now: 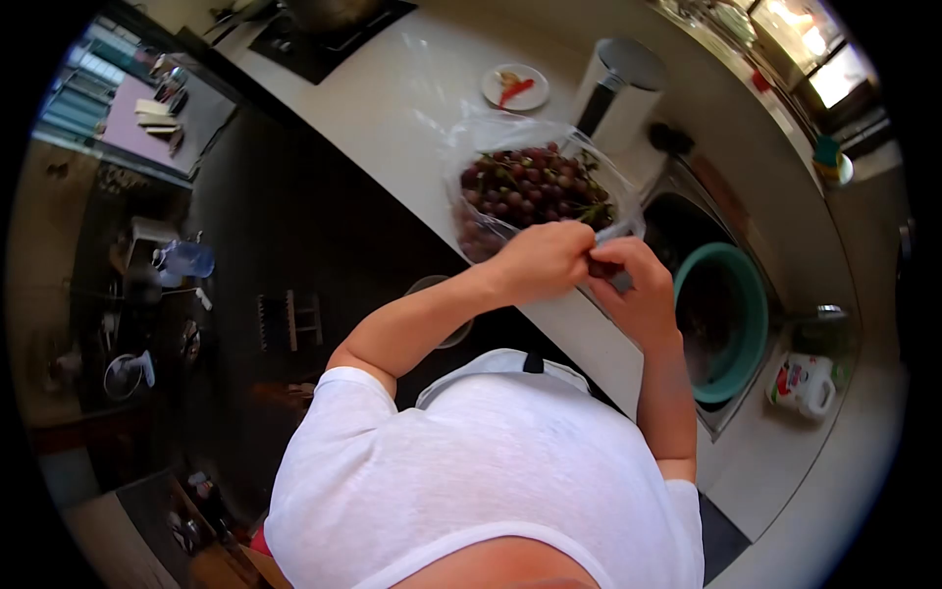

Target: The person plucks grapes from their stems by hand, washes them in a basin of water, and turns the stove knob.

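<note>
A clear plastic bag (456, 172) lies open on the white counter, full of dark red grapes (535, 182) with green stems. Both hands meet at the bag's near edge. My left hand (545, 257) is closed, its fingers pressed together; what they pinch is hidden. Close beside it, my right hand (636, 285) has thumb and fingers curled around a small dark thing that looks like a grape, partly covered by the fingertips.
A green basin (754, 324) sits in the sink, right of my right hand. Beyond the bag are a small plate (531, 88) with red bits and a silver-lidded container (628, 88). A white bottle (802, 386) stands near the faucet (830, 312). A stove (319, 44) is farther back.
</note>
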`<state>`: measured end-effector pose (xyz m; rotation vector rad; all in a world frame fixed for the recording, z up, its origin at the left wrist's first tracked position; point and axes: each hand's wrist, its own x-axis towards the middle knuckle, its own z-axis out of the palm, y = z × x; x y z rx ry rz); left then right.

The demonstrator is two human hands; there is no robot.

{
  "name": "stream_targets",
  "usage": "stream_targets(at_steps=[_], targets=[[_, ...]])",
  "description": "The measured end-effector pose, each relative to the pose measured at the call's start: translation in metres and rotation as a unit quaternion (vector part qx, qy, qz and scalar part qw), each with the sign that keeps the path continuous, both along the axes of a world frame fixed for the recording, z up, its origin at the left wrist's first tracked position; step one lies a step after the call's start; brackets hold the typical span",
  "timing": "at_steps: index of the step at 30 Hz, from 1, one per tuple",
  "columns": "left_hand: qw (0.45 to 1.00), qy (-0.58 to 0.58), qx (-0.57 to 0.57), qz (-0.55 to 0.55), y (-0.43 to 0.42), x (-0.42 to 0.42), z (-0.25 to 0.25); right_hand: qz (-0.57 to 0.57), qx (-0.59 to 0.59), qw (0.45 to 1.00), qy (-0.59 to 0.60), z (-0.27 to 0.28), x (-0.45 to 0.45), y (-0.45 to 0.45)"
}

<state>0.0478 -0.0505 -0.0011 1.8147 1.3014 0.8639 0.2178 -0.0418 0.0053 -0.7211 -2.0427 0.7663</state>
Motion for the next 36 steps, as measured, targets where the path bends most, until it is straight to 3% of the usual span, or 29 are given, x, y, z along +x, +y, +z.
stream_targets(at_steps=[2, 6, 7, 8, 9, 10, 11, 15, 16, 17, 18, 19, 21, 22, 25, 26, 27, 28, 30, 32, 33, 34, 35, 36], targets=[[0.987, 0.111, 0.099, -0.056, 0.002, -0.001, -0.012, 0.002, -0.049, 0.999, -0.016, -0.003, 0.001, 0.001], [0.985, 0.12, 0.109, -0.052, 0.006, -0.003, -0.021, 0.013, -0.023, 0.999, -0.038, -0.008, -0.001, 0.002], [0.996, 0.0, -0.073, -0.052, 0.011, -0.005, -0.019, 0.004, -0.023, 0.999, -0.025, -0.01, -0.001, 0.003], [0.959, -0.12, -0.251, -0.05, 0.014, -0.007, -0.017, -0.004, -0.022, 1.0, -0.012, -0.011, -0.002, 0.003], [0.96, -0.12, -0.25, -0.049, 0.014, -0.008, -0.019, -0.004, -0.021, 1.0, -0.011, -0.011, -0.003, 0.004], [0.897, -0.273, -0.345, -0.051, 0.014, -0.009, -0.023, -0.009, -0.034, 0.999, 0.007, -0.01, -0.005, 0.004], [0.8, -0.416, -0.429, -0.051, 0.014, -0.009, -0.026, -0.014, -0.047, 0.998, 0.024, -0.01, -0.006, 0.004], [0.819, -0.391, -0.412, -0.083, 0.013, -0.009, -0.032, -0.001, -0.08, 0.997, 0.008, -0.012, 0.0, 0.003], [0.941, -0.191, -0.261, -0.098, 0.011, -0.009, -0.026, 0.014, -0.097, 0.995, -0.002, -0.014, 0.001, 0.002], [0.99, 0.023, -0.089, -0.105, 0.008, -0.009, -0.022, 0.03, -0.115, 0.993, -0.013, -0.015, 0.001, 0.001], [0.989, 0.096, 0.01, -0.109, 0.005, -0.008, -0.023, 0.03, -0.115, 0.993, -0.014, -0.018, 0.001, 0.001], [0.989, 0.094, 0.011, -0.109, 0.003, -0.007, -0.023, 0.032, -0.103, 0.994, -0.019, -0.021, 0.001, 0.001], [0.968, 0.184, 0.153, -0.079, 0.001, -0.006, -0.024, 0.036, -0.089, 0.995, -0.025, -0.025, -0.001, 0.003], [0.968, 0.183, 0.153, -0.079, 0.002, -0.004, -0.024, 0.018, -0.067, 0.997, -0.017, -0.025, -0.002, 0.004], [0.992, 0.091, 0.083, 0.012, 0.008, 0.001, -0.026, -0.03, -0.041, 0.999, 0.002, -0.021, -0.009, 0.006], [0.968, -0.191, -0.157, 0.031, 0.013, 0.001, -0.025, -0.058, -0.037, 0.998, 0.01, -0.019, -0.011, 0.007], [0.811, -0.446, -0.376, 0.047, 0.016, 0.001, -0.025, -0.059, -0.037, 0.998, 0.01, -0.018, -0.012, 0.008], [0.779, -0.483, -0.396, 0.046, 0.016, 0.001, -0.026, -0.058, -0.035, 0.998, 0.0, -0.017, -0.013, 0.01], [0.801, -0.455, -0.388, 0.034, 0.018, -0.001, -0.027, -0.058, -0.033, 0.998, -0.009, -0.017, -0.013, 0.009], [0.821, -0.426, -0.38, 0.02, 0.018, -0.004, -0.026, -0.059, -0.141, 0.988, 0.021, -0.019, -0.012, 0.007], [0.916, -0.277, -0.289, 0.0, 0.016, -0.007, -0.024, -0.062, -0.142, 0.988, 0.021, -0.019, -0.011, 0.006], [0.975, -0.119, -0.187, -0.022, 0.014, -0.009, -0.023, -0.049, -0.213, 0.974, 0.052, -0.02, -0.011, 0.006], [0.974, -0.121, -0.189, -0.027, 0.011, -0.009, -0.02, -0.037, -0.282, 0.955, 0.084, -0.022, -0.011, 0.007], [0.994, -0.043, -0.102, -0.016, 0.009, -0.009, -0.016, -0.043, -0.282, 0.955, 0.082, -0.026, -0.01, 0.008]])
